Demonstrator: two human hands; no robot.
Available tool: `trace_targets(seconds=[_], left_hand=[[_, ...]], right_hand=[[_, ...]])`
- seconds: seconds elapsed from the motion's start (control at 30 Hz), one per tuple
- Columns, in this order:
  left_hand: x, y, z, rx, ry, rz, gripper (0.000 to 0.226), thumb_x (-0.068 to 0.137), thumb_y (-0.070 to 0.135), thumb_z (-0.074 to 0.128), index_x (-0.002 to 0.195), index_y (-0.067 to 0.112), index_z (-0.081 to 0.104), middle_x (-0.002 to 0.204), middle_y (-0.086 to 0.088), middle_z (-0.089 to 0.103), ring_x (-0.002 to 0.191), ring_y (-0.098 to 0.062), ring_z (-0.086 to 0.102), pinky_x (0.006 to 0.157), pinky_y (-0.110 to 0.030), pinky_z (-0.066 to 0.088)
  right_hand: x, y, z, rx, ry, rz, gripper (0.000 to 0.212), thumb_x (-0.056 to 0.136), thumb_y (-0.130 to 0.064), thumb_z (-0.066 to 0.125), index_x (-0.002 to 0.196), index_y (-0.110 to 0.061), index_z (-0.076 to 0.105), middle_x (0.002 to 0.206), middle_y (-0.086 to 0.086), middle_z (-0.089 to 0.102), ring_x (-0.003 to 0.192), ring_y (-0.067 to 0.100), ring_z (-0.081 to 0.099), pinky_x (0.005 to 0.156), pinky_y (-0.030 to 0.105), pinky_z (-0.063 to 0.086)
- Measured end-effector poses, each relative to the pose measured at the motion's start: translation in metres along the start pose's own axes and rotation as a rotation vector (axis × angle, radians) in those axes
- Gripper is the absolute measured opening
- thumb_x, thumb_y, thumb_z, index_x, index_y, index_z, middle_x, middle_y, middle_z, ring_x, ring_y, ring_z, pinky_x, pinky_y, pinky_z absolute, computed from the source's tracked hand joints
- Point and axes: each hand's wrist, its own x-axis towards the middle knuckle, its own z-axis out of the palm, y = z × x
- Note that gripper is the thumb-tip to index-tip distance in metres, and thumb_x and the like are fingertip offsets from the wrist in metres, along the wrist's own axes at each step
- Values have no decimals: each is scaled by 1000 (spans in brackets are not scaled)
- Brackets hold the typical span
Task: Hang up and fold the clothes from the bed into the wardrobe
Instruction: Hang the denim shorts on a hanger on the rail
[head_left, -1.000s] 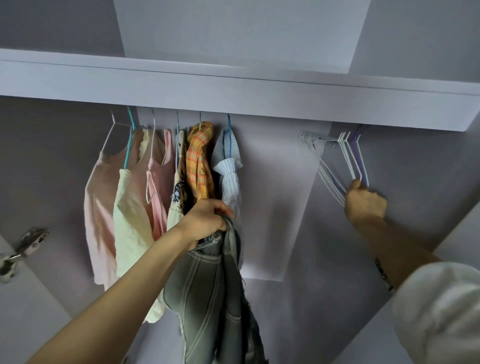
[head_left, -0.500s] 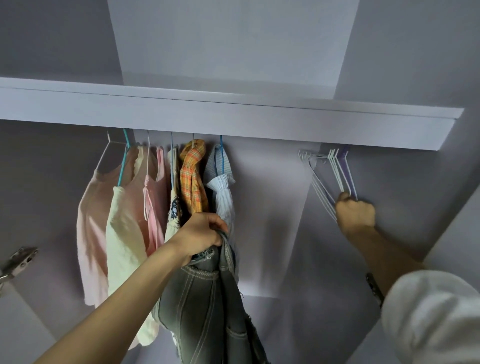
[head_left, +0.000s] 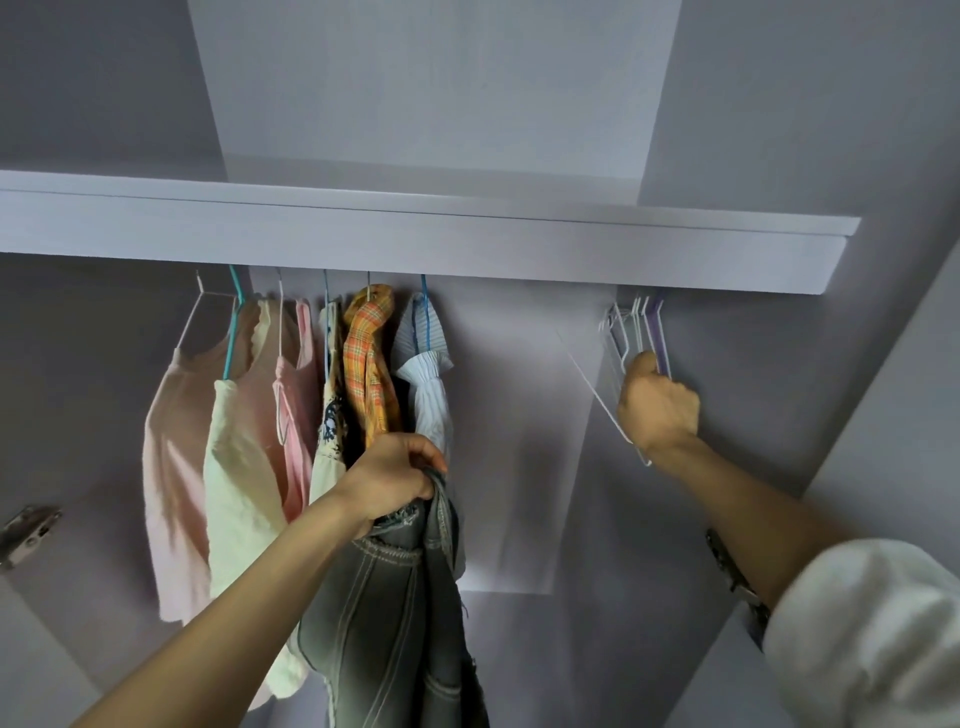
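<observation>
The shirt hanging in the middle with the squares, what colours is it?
The checked shirt is orange and yellow plaid with thin darker lines, seen in the head view.

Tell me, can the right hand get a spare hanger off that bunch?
Probably yes: the right hand already grips the empty hangers, with nothing hanging beside them; the left hand holds the grey jeans.

Pale lilac-grey wardrobe walls (head_left: 519, 415), lit softly from the front. Long white shelf (head_left: 415, 234) overhead, recessed panel (head_left: 431, 78) above it. Metal door hinge (head_left: 28, 530) low at far left.
</observation>
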Motion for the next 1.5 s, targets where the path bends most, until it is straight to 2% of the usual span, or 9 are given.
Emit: trace_targets(seconds=[0.23, 0.43, 0.63, 0.8, 0.9, 1.0, 1.2, 1.33, 1.5], left_hand=[[-17, -32, -15, 424, 57, 10, 17, 76, 10, 66, 90, 19, 66, 95, -1, 67, 92, -20, 62, 81, -29, 50], [-47, -60, -21, 609, 57, -95, 18, 79, 41, 64, 70, 25, 62, 83, 1, 65, 86, -22, 61, 67, -27, 43], [-77, -75, -28, 335, -1, -117, 6, 79, 13, 64, 75, 10, 67, 68, -1, 60, 65, -11, 53, 52, -21, 38], [-105, -90, -35, 139, -39, -170, 19, 78, 1, 61, 66, 15, 63, 65, 0, 60, 64, -11, 55, 56, -20, 41], [-115, -103, -44, 88, -29, -206, 22, 78, -1, 61, 64, 15, 63, 61, 3, 58, 60, -7, 52, 49, -12, 37], [-123, -115, -49, 75, -16, -251, 20, 79, 2, 61, 62, 14, 63, 59, 1, 58, 57, -8, 53, 48, -14, 39], [-134, -130, -64, -52, 101, -404, 18, 79, 2, 61, 62, 5, 62, 59, -5, 58, 53, -14, 53, 45, -15, 42], [-148, -128, -76, -119, 112, -433, 13, 80, 3, 59, 86, -7, 66, 72, -16, 61, 63, -24, 57, 59, -27, 45], [-156, -130, -91, -121, 203, -423, 19, 82, 2, 59, 66, 11, 62, 55, -1, 61, 51, -12, 58, 48, -20, 45]], right_hand=[[-72, -22, 18, 497, 30, 112, 29, 90, -6, 46, 116, -2, 60, 98, 30, 65, 93, 47, 59, 79, 45, 43], [-188, -27, 54, 810, 123, 173, 21, 81, 10, 55, 99, 3, 64, 62, 21, 56, 54, 28, 52, 59, 31, 43], [-197, -48, 52, 1599, -537, 538, 20, 89, -3, 52, 89, -20, 63, 68, 1, 61, 41, 5, 49, 40, 17, 37], [-234, -65, 54, 1199, -410, 267, 13, 89, -34, 59, 77, -29, 63, 46, -9, 48, 40, 1, 43, 42, 14, 37], [-261, -77, 43, 1260, -387, 181, 27, 91, -23, 57, 71, -35, 68, 52, -4, 57, 50, 6, 56, 54, 16, 48], [-268, -92, 24, 1432, -569, 62, 25, 89, -3, 56, 89, -21, 73, 57, -1, 61, 56, 9, 60, 59, 19, 50], [-269, -115, 2, 1613, -1189, -218, 32, 82, -21, 63, 113, -14, 62, 62, -2, 56, 60, 12, 53, 60, 24, 45], [-262, -145, 0, 1812, -956, -15, 29, 81, -42, 60, 78, -15, 71, 47, -4, 43, 42, 7, 38, 43, 19, 32], [-248, -144, 16, 1509, -556, 326, 52, 94, -41, 45, 48, -17, 45, 35, -8, 33, 34, 7, 31, 40, 21, 26]])
